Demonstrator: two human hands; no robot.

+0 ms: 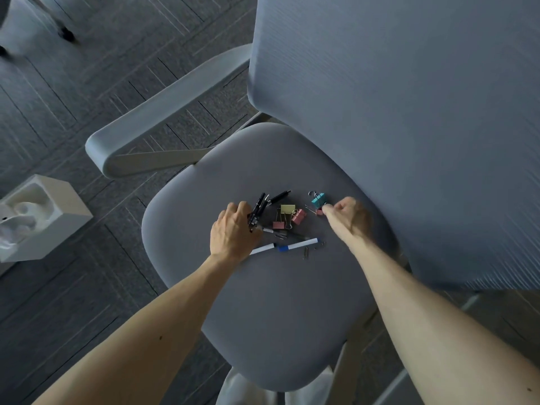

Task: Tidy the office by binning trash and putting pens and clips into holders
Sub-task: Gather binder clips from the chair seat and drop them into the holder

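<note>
Pens and clips lie on a grey chair seat point(277, 302). My left hand point(233, 229) grips a bundle of black pens point(258, 207) at the pile's left side. Another black pen point(279, 197) lies just beyond them. My right hand point(347, 213) pinches a small pink binder clip point(319, 212) beside a teal binder clip point(318, 199). A yellow clip point(287, 209) and two pink clips point(298, 216) sit between my hands. Two white markers with blue bands point(298, 245) and loose paper clips point(306, 252) lie nearer me.
The chair's mesh backrest point(409, 112) rises right behind the pile, and its armrest point(163, 118) reaches out to the left. A white bin point(58, 226) holding crumpled paper stands on the carpet at far left. Another chair's wheels point(65, 33) show at top left.
</note>
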